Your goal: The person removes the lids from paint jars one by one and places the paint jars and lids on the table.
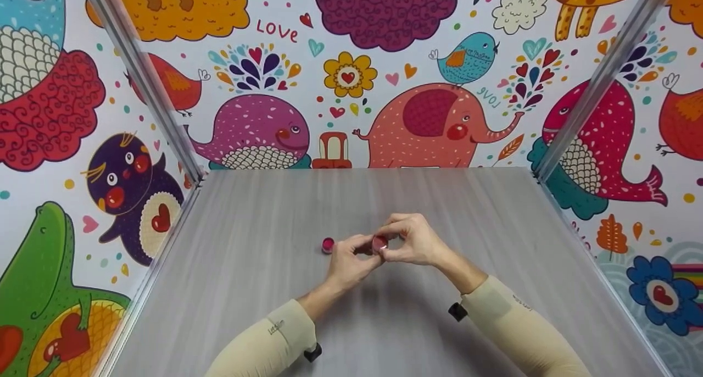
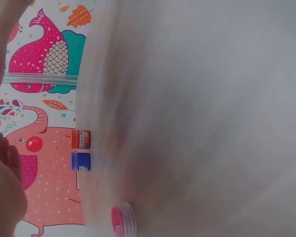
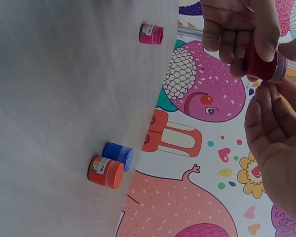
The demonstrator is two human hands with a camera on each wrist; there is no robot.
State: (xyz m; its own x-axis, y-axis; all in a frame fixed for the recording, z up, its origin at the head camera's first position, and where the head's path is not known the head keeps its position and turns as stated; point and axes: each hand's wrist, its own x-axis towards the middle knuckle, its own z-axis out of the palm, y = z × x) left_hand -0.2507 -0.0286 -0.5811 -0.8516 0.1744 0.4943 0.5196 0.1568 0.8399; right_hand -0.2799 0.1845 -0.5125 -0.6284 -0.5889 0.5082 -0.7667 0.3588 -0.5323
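Note:
Both hands meet over the table around a small dark red paint jar [image 1: 379,244]. My left hand [image 1: 351,260] grips the jar's body, its thumb lying along the side in the right wrist view. Fingers and thumb of my right hand [image 1: 416,240] pinch the jar's clear-rimmed lid end [image 3: 280,70]. Left of the hands a pink paint jar [image 1: 328,245] stands on the table; whether it has a lid I cannot tell. An orange jar [image 3: 105,172] and a blue jar [image 3: 119,155] stand side by side, hidden in the head view.
The grey wood-grain table [image 1: 247,217] carries the jars. Metal posts [image 1: 148,86] rise at its far corners. Walls with cartoon animals, such as an elephant [image 1: 434,135], enclose the back and sides.

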